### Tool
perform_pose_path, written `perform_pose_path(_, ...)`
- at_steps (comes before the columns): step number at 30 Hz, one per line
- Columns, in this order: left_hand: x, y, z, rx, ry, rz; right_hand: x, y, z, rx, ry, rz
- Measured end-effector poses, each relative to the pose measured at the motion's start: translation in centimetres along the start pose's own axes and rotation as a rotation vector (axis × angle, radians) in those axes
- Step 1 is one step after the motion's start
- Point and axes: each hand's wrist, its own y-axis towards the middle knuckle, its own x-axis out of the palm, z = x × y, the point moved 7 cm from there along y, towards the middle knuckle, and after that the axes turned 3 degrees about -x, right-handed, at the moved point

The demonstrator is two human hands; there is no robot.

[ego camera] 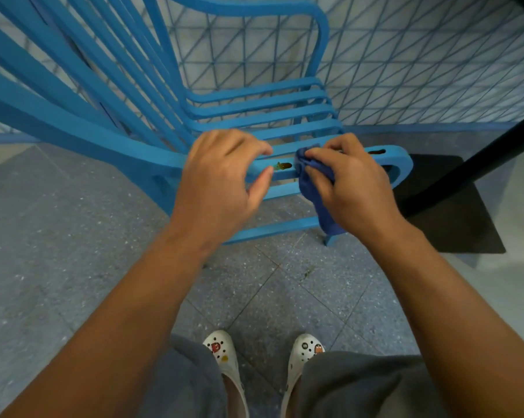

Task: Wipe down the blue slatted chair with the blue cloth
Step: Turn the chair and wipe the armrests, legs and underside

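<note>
Now, with your right hand (349, 188) bunching the blue cloth (313, 188) at frame centre and your left hand (221, 179) loosely curled, empty, press along the blue slatted chair (254, 110) toward the brown stain (282, 166).

The blue slatted chair (263, 111) looks like smooth, matt painted material. The dark blue cloth (313, 188) is soft, crumpled fabric. The grey floor tiles (58, 206) are speckled stone, matt.

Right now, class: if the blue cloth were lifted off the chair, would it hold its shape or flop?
Probably flop: the blue cloth bunches under the right hand and its free end hangs limp below the slat. It likely weighs little, since curled fingers alone hold it. It seems unlikely to slide off by itself.
</note>
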Motion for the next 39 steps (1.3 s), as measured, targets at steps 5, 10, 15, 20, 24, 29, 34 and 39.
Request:
perform_pose_path(5, 2.3, 1.2, -2.4, -0.160, 0.264, -0.361, 2.0, 0.3, -0.9, 0.007, -0.032, 0.022)
perform_pose_path(10, 2.0, 1.3, -2.8, -0.194, 0.226, -0.366, 1.3, 0.1, 0.5, -0.010, 0.010, 0.044)
perform_pose_path(15, 1.9, 1.2, -3.0, -0.191, 0.194, -0.359, 0.9, 0.0, 2.0, 0.064, 0.006, 0.061)
perform_pose_path(20, 1.8, 1.4, -3.0, -0.184, 0.207, -0.404, 2.8, -0.2, -1.8, -0.066, -0.008, 0.033)
perform_pose_path(24, 1.2, 1.5, -3.3, -0.175, 0.200, -0.478, 3.5, -0.4, -3.7, -0.198, 0.009, -0.037)
perform_pose_path(29, 0.1, 1.6, -4.3, -0.221, 0.213, -0.494, 0.4, 0.0, -1.4, -0.132, 0.134, -0.013)
perform_pose_path(34, 0.2, 1.5, -4.0, -0.213, 0.199, -0.518, -0.1, 1.7, 1.3, 0.011, 0.107, 0.036)
perform_pose_path(39, 0.2, 1.5, -4.1, -0.205, 0.209, -0.519, 2.7, 1.8, -0.8, -0.101, 0.047, 0.057)
